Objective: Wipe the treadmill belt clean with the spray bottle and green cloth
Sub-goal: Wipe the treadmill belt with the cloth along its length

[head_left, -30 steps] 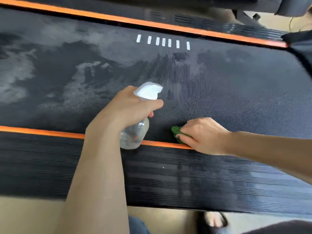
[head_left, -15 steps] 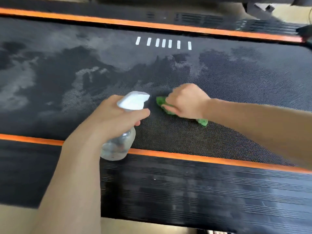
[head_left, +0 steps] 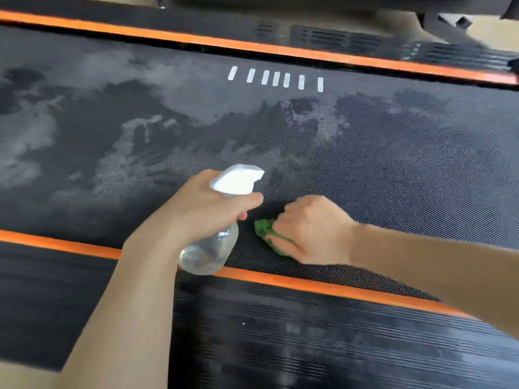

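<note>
Item: treadmill belt [head_left: 393, 164], dark textured surface, long axis running left to right across the view, bounded near and far by orange side strips [head_left: 309, 284]. Pale dusty blotches cover its left and centre portions; the right portion reads darker and more uniform, probably already wiped, though blur leaves this uncertain.

Item: green cloth [head_left: 266, 234], bunched, lying on the belt close to the near strip, pressed under the right hand [head_left: 311, 231], whose fingers curl over it and grip it.

Item: spray bottle [head_left: 213, 242], clear body, white trigger head [head_left: 237, 179], held off the belt by the left hand [head_left: 205, 209], fingers wrapped round the neck; nozzle points toward the far side.

Relation: the cloth sits just right of the bottle, the two hands near but apart. The unwiped patches lie left of and beyond the cloth, so the next stroke likely travels that way; the right hand is the working one.
</note>
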Available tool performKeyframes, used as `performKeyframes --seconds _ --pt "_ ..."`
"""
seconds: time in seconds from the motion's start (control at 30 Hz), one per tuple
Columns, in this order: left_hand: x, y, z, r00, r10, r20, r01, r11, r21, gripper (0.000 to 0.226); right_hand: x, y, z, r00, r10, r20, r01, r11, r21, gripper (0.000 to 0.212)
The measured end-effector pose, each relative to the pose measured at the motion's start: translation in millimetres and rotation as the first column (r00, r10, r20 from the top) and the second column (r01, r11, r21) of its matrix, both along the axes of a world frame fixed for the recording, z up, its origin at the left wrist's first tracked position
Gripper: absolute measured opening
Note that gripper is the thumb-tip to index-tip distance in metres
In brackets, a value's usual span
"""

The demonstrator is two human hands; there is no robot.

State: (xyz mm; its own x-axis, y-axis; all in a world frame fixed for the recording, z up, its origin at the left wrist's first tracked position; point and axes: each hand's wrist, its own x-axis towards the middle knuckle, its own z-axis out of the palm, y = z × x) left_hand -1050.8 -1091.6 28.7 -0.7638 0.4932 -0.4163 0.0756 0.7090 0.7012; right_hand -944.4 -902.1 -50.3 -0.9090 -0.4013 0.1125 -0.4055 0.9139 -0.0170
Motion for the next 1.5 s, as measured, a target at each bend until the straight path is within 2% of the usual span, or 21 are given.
performKeyframes --seconds 0.07,0.13,0.2,0.27,0.33,0.4,0.5,0.63,0.7,0.77,0.83,0.87,0.93,1.07,1.17,1.23,1.27,1.33,1.4,1.47,1.5 --pt "-1 0 -2 1.000 -0.013 0.005 0.014 1.000 -0.007 0.034 -35 32 4 0.994 -0.085 -0.072 0.092 0.991 0.100 0.046" --pt "-1 -2 -3 1.000 -0.018 0.011 0.019 1.000 -0.012 0.035 -69 64 12 0.939 -0.326 -0.105 0.340 0.928 0.156 0.048" --pt "-1 -4 -3 1.000 -0.005 0.022 0.005 1.000 0.005 0.035 -90 82 14 0.835 -0.541 -0.102 0.550 0.822 0.145 0.048" --pt "-1 0 -3 1.000 0.019 0.024 -0.020 1.000 0.001 0.033 -95 73 14 0.767 -0.634 -0.100 0.642 0.762 0.091 0.046" --pt "1 5 -5 0.999 0.029 0.026 -0.029 1.000 -0.004 0.032 -76 44 13 0.801 -0.598 -0.030 0.598 0.798 0.074 0.047" --pt "0 10 -7 1.000 0.025 0.018 -0.025 1.000 0.003 0.031 -38 16 10 0.892 -0.451 0.043 0.449 0.892 0.056 0.045" --pt "-2 12 -10 1.000 0.024 0.010 -0.024 0.999 -0.022 0.035 10 -6 7 0.975 -0.222 0.029 0.224 0.972 -0.075 0.039" --pt "-5 8 -13 0.999 0.035 0.037 -0.035 0.999 -0.006 0.034 -7 13 6 0.999 -0.023 0.035 0.022 0.999 0.032 0.040" --pt "-5 5 -13 0.998 0.048 0.048 -0.048 0.999 -0.002 0.033 -44 42 11 0.990 -0.140 -0.034 0.144 0.974 0.177 0.040" --pt "-4 1 -13 0.996 0.068 0.053 -0.068 0.998 -0.005 0.033 -80 72 22 0.911 -0.405 -0.077 0.411 0.879 0.242 0.044" --pt "-3 -1 -11 0.995 0.084 0.049 -0.084 0.996 -0.002 0.034 -99 84 20 0.784 -0.615 -0.084 0.619 0.769 0.160 0.052" --pt "-3 0 -10 0.995 0.089 0.049 -0.089 0.996 -0.001 0.034 -100 77 18 0.749 -0.657 -0.085 0.662 0.741 0.113 0.052" --pt "-2 3 -8 0.993 0.106 0.048 -0.105 0.994 -0.013 0.034 -80 48 11 0.788 -0.615 -0.046 0.616 0.783 0.081 0.047" --pt "-6 7 -10 0.979 0.204 0.007 -0.203 0.978 -0.052 0.033 6 -8 4 0.959 -0.282 0.023 0.283 0.958 -0.054 0.039" --pt "-5 4 -7 0.977 0.214 -0.020 -0.215 0.973 -0.080 0.032 25 -10 -3 0.999 -0.046 0.005 0.046 0.997 -0.066 0.037" --pt "-5 1 -5 0.976 0.215 -0.015 -0.216 0.974 -0.074 0.031 5 6 0 0.999 0.039 -0.022 -0.039 0.999 -0.009 0.040" --pt "-4 -2 -3 0.974 0.225 -0.007 -0.225 0.972 -0.069 0.031 -13 14 3 0.999 0.003 -0.037 -0.002 0.999 0.041 0.045" --pt "-3 -6 -2 0.967 0.255 0.019 -0.254 0.966 -0.051 0.033 -60 31 9 0.958 -0.273 -0.086 0.282 0.952 0.118 0.055" --pt "-2 -7 0 0.958 0.285 0.030 -0.284 0.958 -0.037 0.034 -96 41 11 0.820 -0.569 -0.066 0.573 0.815 0.084 0.052" --pt "-2 -8 0 0.953 0.303 0.032 -0.302 0.953 -0.026 0.035 -110 32 5 0.751 -0.658 -0.051 0.660 0.750 0.043 0.045" --pt "-3 -8 -1 0.953 0.300 0.033 -0.300 0.954 -0.024 0.035 -103 24 3 0.769 -0.637 -0.051 0.639 0.767 0.057 0.045"
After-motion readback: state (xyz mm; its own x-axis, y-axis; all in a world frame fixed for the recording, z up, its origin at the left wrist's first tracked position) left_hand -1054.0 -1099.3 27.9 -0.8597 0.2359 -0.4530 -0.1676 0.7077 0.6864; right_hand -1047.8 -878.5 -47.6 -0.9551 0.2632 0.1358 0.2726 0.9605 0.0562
